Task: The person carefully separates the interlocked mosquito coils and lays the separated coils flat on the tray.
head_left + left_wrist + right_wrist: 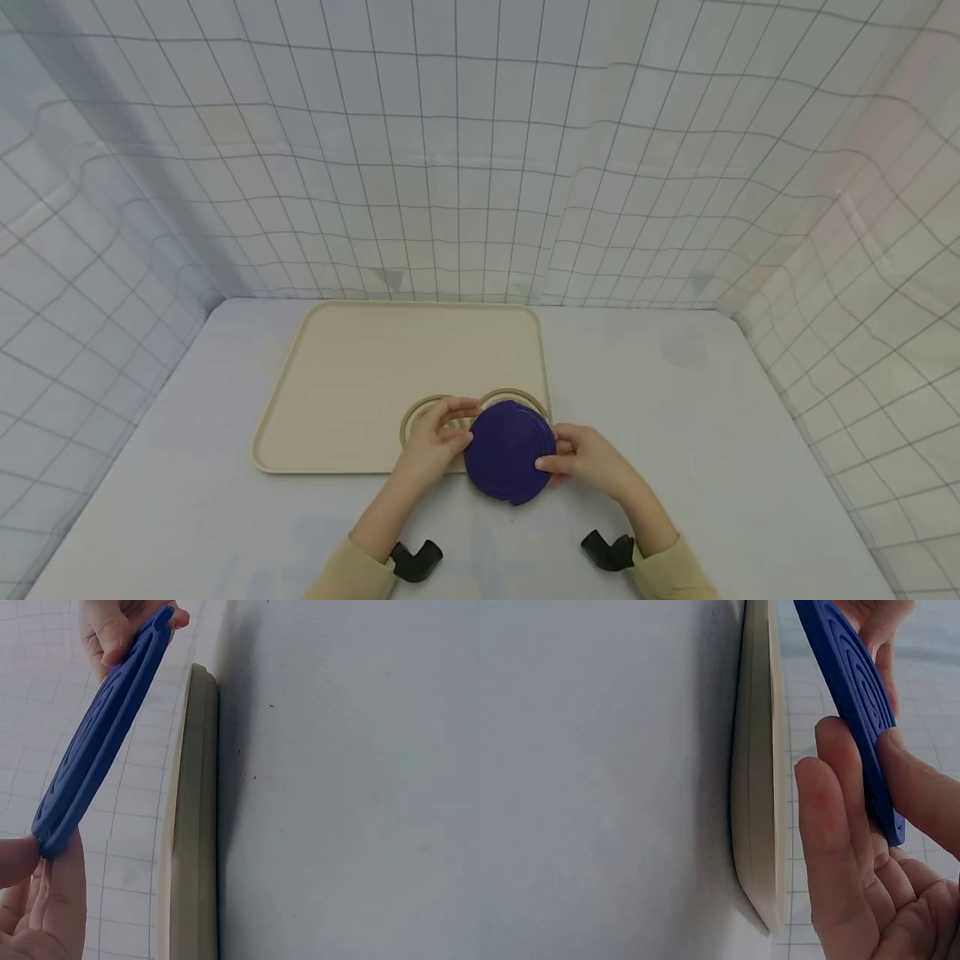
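Below the fingers of the left hand (433, 442) and right hand (595, 460), a pale surface (675, 400) is walled by wrinkled, grid-lined cloth (480, 167). Between these fingers, a round blue mat (508, 452), ring-ridged and layer-edged, is pinched at opposite sides. Just beyond, two partly hidden tan mats (423, 414) are carried by one round-cornered cream tray (405, 350).

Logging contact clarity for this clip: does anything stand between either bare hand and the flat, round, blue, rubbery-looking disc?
Nothing visible does. The left hand pinches the disc directly at its edge, and the right hand pinches it on the opposite side.
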{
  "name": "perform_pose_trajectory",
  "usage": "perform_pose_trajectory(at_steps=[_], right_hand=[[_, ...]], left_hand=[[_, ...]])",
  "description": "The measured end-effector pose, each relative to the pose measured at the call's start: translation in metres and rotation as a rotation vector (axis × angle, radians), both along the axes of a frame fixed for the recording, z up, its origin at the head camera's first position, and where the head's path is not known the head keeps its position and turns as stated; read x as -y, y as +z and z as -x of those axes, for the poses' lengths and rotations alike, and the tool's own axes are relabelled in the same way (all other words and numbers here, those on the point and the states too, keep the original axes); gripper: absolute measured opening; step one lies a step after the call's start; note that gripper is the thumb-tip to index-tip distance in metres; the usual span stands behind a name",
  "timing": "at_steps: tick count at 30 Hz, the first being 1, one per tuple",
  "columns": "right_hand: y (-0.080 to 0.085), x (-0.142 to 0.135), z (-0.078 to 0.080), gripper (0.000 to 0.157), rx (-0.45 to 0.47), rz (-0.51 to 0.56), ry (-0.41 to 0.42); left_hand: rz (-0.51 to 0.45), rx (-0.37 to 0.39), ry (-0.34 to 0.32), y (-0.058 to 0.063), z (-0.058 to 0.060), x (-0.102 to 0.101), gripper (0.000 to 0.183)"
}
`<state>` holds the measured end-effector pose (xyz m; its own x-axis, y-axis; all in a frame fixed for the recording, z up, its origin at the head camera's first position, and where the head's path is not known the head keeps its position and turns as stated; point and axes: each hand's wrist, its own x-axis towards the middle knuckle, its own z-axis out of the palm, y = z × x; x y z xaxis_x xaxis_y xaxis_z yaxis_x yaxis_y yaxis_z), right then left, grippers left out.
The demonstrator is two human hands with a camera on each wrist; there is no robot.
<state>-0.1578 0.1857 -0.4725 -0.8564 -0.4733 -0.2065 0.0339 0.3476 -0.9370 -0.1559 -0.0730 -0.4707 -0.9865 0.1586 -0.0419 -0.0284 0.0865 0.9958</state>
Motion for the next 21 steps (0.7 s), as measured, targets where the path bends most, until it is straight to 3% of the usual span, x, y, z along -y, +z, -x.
perform_pose_trajectory(at_steps=[9, 16, 21], right_hand=[[-0.003, 0.008, -0.003, 0.025, 0.015, 0.003, -0.026], [0.000, 0.015, -0.005, 0.029, 0.002, 0.050, -0.092], [-0.001, 0.017, -0.006, 0.028, -0.033, 0.050, -0.117]], left_hand=[[0.016, 0.005, -0.042, -0.004, -0.003, 0.008, 0.039], [-0.050, 0.050, 0.038, -0.001, -0.004, 0.011, 0.036], [0.037, 0.087, 0.082, 0.000, -0.011, 0.013, 0.029]])
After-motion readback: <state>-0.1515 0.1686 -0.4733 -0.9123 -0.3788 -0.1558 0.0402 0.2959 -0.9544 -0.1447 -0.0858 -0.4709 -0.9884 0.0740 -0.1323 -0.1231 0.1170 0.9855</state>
